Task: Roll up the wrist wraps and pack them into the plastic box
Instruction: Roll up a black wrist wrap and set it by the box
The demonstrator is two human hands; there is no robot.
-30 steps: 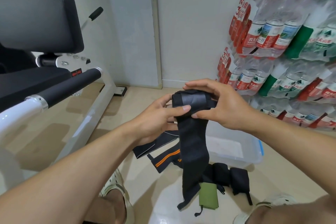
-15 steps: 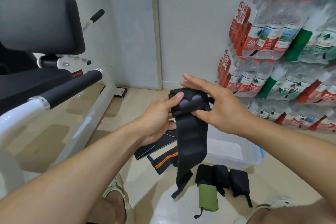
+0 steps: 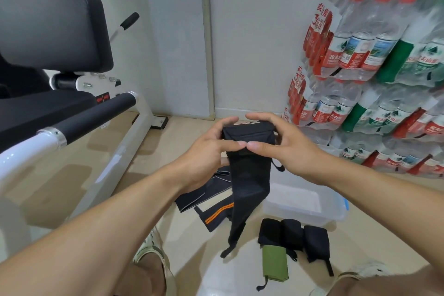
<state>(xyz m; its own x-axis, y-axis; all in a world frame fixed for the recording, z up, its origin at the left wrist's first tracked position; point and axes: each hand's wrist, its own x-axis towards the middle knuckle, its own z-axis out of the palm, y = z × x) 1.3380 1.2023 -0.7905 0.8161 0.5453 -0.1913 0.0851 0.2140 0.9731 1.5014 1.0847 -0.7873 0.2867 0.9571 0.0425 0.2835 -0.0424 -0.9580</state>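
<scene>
I hold a black wrist wrap [image 3: 248, 175] in mid-air, its top end partly rolled. My left hand [image 3: 206, 154] grips the roll's left side and my right hand [image 3: 286, 146] grips its right side; both thumbs meet on the front of the roll. The loose tail hangs down toward the floor. Below it a clear plastic box [image 3: 336, 211] sits on the floor. In front of the box lie several rolled black wraps [image 3: 293, 235] and a green wrap [image 3: 275, 264].
Two unrolled wraps, one with orange stripes [image 3: 216, 216], lie on the floor under my hands. A white-framed exercise machine [image 3: 72, 125] with black pads fills the left. Shrink-wrapped water bottle packs [image 3: 372, 74] are stacked on the right. My sandalled feet are at the bottom.
The roll has grown and the hanging tail has shortened. Both hands have shifted so that the thumbs now press together on the roll's front.
</scene>
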